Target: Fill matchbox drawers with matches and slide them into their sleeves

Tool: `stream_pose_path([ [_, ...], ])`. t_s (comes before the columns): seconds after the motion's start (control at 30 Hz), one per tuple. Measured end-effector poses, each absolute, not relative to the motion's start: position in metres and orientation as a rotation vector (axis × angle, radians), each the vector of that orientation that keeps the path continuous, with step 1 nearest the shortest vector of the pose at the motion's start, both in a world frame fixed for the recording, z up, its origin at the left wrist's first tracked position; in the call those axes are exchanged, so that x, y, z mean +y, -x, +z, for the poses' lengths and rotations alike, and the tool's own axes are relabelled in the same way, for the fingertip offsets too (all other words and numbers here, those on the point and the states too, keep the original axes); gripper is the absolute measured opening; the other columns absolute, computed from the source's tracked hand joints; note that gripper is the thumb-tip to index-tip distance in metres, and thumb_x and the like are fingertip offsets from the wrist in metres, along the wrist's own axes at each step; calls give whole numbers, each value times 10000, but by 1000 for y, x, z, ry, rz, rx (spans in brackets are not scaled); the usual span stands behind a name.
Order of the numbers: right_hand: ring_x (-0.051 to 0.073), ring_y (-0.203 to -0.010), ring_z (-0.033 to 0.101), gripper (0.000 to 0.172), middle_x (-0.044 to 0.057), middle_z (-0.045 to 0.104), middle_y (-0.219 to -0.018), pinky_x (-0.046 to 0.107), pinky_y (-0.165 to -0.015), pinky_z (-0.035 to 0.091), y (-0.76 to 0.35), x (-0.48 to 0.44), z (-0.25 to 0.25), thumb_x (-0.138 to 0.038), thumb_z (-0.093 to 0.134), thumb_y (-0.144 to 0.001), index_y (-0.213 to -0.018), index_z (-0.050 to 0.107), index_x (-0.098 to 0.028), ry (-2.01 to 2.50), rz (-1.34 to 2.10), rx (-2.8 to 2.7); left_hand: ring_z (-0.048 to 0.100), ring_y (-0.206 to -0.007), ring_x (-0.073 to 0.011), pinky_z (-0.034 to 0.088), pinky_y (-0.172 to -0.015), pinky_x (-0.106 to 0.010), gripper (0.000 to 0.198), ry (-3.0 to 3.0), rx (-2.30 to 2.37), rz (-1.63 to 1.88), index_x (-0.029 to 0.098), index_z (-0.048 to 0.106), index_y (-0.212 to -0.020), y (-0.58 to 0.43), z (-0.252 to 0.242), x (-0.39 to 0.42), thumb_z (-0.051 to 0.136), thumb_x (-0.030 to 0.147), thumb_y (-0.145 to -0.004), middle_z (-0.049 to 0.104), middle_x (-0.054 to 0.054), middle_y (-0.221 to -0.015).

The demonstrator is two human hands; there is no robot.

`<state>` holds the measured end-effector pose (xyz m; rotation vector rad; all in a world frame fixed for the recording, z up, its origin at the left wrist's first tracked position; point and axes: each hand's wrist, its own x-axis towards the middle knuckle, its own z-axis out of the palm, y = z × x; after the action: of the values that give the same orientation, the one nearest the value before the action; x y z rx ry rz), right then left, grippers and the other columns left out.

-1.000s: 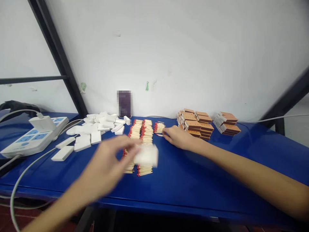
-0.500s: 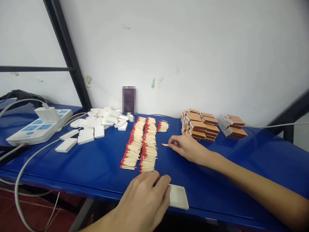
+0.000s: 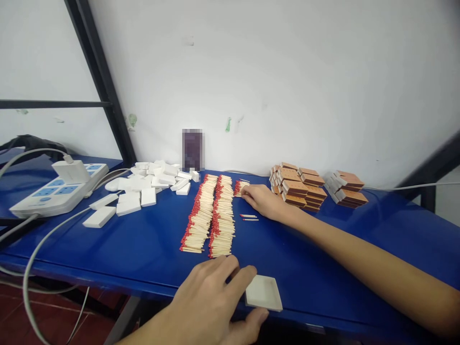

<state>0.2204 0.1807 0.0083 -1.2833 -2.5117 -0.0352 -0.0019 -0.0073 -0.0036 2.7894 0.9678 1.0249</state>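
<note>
My right hand reaches to the back of the table. Its fingertips are drawn together on the near right side of a small pile of red-tipped matches and cover part of it. Two loose matches lie side by side just in front of that hand. My left hand is at the front edge, thumb and fingers apart, beside a shallow white matchbox tray. The tray lies face up at the table's edge, its inside bare. Two long rows of matches stretch away beyond the left hand.
White trays are heaped at the back left, near a power strip with a plugged-in charger and cables. Brown matchbox sleeves are stacked at the back right, with a smaller stack beside them. Black frame posts flank the blue table.
My right hand has let go of a match, leaving two lying on the table, and moved back to the small pile. The left thumb and fingers have spread, uncovering more of the tray.
</note>
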Motion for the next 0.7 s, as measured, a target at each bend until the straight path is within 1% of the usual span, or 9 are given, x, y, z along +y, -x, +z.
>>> stream_pose_path([
  [0.13,210,-808,623,171,84,687,-866,291,-730,411,-224,174,9,-151,465,-959,-867,605,-180,1282,-37,-2543,678,-759,-250,615,-629,-401,289,-2801,973,1005,166,591,-1126,1,-5,-7,568,356,-909,645,-68,-883],
  [0.3,208,-853,630,128,87,696,-929,290,-752,416,-223,172,10,-164,473,-963,-938,598,-177,1299,-18,-2521,660,-739,-252,607,-612,-407,285,-2861,968,949,148,583,-1119,-1,-7,-5,580,332,-902,627,-74,-878],
  [0.4,207,-854,627,144,88,698,-927,290,-753,410,-221,177,9,-163,463,-965,-925,600,-179,1304,4,-2506,654,-735,-253,605,-607,-408,289,-2886,970,937,143,578,-1121,-1,-8,-5,582,328,-898,622,-76,-875],
  [0.5,200,-802,611,162,84,685,-878,287,-715,397,-221,176,10,-140,460,-945,-870,597,-181,1304,46,-2507,654,-733,-251,603,-605,-399,277,-2890,973,962,142,577,-1110,-1,-7,-6,566,331,-909,620,-77,-874],
  [0.57,184,-744,590,157,64,668,-825,279,-680,389,-224,168,12,-138,467,-932,-845,590,-184,1296,93,-2520,656,-734,-251,602,-605,-397,260,-2895,978,980,140,581,-1093,-1,-6,-7,546,334,-922,620,-79,-872],
  [0.7,140,-605,531,164,-6,607,-684,253,-607,383,-232,137,18,-220,461,-955,-853,587,-194,1278,256,-2542,648,-712,-252,591,-571,-392,242,-2930,978,964,138,590,-1063,-3,-6,-7,541,329,-923,619,-80,-862],
])
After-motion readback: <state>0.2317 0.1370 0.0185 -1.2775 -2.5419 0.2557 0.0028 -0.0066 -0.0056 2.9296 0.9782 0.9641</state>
